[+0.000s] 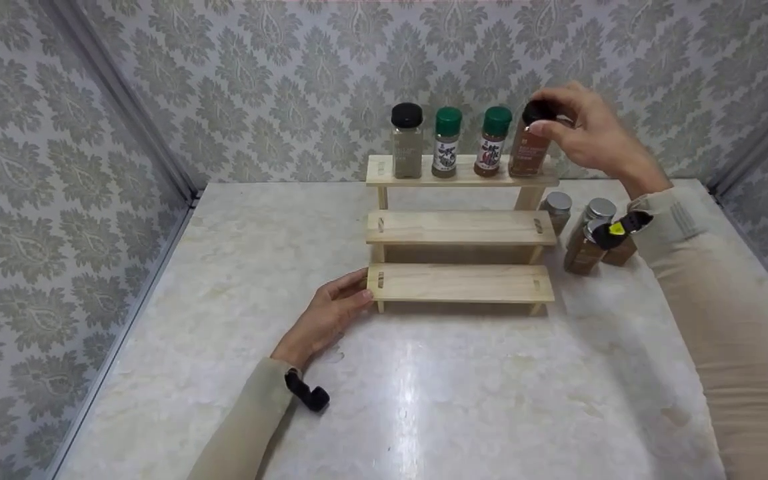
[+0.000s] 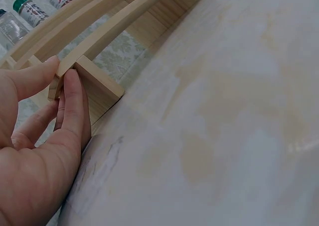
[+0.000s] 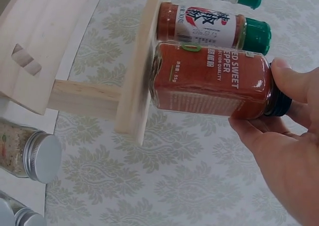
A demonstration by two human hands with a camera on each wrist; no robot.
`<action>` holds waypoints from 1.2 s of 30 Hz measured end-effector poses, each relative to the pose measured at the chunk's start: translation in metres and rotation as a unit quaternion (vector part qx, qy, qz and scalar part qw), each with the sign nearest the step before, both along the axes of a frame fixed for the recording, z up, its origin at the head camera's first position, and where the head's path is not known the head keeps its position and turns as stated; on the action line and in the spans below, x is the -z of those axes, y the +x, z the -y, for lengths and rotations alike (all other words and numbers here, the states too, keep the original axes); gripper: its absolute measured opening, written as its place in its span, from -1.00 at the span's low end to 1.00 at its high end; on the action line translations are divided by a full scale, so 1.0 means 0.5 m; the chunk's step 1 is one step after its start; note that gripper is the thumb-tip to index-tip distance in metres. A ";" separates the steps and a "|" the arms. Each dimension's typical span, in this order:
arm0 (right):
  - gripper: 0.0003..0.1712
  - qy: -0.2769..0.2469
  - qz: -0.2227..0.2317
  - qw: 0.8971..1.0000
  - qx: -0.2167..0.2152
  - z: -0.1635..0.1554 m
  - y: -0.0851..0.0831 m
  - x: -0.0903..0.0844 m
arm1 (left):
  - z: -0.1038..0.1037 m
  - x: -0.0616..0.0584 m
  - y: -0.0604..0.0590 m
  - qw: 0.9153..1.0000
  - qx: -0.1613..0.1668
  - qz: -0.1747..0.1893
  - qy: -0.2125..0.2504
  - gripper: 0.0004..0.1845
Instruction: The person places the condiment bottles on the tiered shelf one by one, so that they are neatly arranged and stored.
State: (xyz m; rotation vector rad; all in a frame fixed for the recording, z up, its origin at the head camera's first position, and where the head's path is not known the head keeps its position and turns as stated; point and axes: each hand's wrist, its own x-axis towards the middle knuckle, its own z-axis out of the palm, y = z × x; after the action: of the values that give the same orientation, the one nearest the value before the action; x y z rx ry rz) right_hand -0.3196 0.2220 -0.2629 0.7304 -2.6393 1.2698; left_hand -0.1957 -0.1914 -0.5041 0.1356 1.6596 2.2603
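Note:
A three-tier wooden rack (image 1: 461, 283) stands on the table. My left hand (image 1: 324, 319) pinches the left end of its lowest shelf (image 2: 79, 61) between thumb and fingers. At the right end of the top shelf, a spice jar (image 1: 529, 152) of red powder is held by its black cap in my right hand (image 1: 589, 137). The right wrist view shows the jar's label (image 3: 227, 69) with the words "sweet pepper" and its base right at the shelf. Left of it on that shelf stand two green-capped spice bottles (image 1: 489, 150) (image 1: 445, 152) and a black-capped jar (image 1: 407, 150).
Several silver-lidded spice jars (image 1: 584, 257) stand on the table right of the rack, partly under my right wrist. A patterned wall (image 1: 304, 100) rises close behind the rack. The pale marbled table (image 1: 491, 393) stretches in front of it.

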 end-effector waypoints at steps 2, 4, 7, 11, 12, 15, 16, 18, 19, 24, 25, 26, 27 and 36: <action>-0.49 0.001 0.003 1.000 -0.003 0.002 -0.003 0.002 | -0.001 0.001 0.000 1.000 -0.002 -0.001 0.003 -0.29; -0.48 -0.002 0.005 1.000 -0.004 0.003 -0.005 0.004 | -0.002 0.002 0.001 1.000 -0.004 -0.003 0.003 -0.29; -0.47 -0.009 0.005 1.000 -0.005 0.003 -0.008 0.006 | -0.002 0.000 0.001 1.000 -0.005 0.000 0.004 -0.30; -0.42 -0.014 0.015 1.000 -0.005 0.000 -0.011 0.008 | 0.001 0.000 0.001 1.000 -0.003 0.001 0.003 -0.30; -0.40 -0.014 0.020 1.000 -0.004 -0.001 -0.011 0.008 | 0.001 0.000 0.001 1.000 -0.002 0.001 0.003 -0.30; -0.35 -0.012 0.031 0.999 -0.004 -0.001 -0.010 0.006 | 0.002 0.000 0.000 1.000 0.000 -0.001 0.006 -0.30; -0.35 -0.010 0.032 0.999 -0.002 0.000 -0.010 0.005 | 0.002 0.000 0.000 1.000 0.000 -0.002 0.005 -0.30; -0.35 -0.010 0.035 0.999 -0.001 0.001 -0.010 0.006 | 0.001 0.000 0.000 1.000 0.000 -0.002 0.003 -0.30; -0.35 -0.011 0.035 0.999 0.001 0.001 -0.009 0.006 | 0.001 0.000 0.000 1.000 0.001 -0.002 0.002 -0.30; -0.39 -0.009 0.033 0.999 0.008 -0.001 -0.008 0.015 | -0.004 0.002 0.002 1.000 0.000 0.001 0.002 -0.30; -0.38 -0.009 0.034 0.999 0.008 -0.002 -0.006 0.016 | -0.005 0.002 0.002 1.000 -0.001 0.003 0.002 -0.31; -0.38 -0.009 0.036 0.999 0.008 -0.003 -0.006 0.017 | -0.005 0.002 0.003 1.000 -0.002 0.005 0.000 -0.31; -0.37 -0.010 0.038 0.999 0.006 -0.004 -0.004 0.018 | -0.005 0.002 0.003 1.000 -0.002 0.004 -0.004 -0.31; -0.30 -0.041 0.014 0.999 0.003 -0.042 0.022 0.006 | -0.003 0.000 0.000 1.000 -0.007 0.012 -0.002 -0.31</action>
State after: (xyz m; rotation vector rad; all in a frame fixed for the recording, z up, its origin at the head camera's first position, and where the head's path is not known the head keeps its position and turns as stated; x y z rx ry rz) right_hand -0.3086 0.2428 -0.2659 0.6984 -2.5911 1.3861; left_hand -0.1958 -0.1897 -0.5039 0.0956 1.6591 2.2591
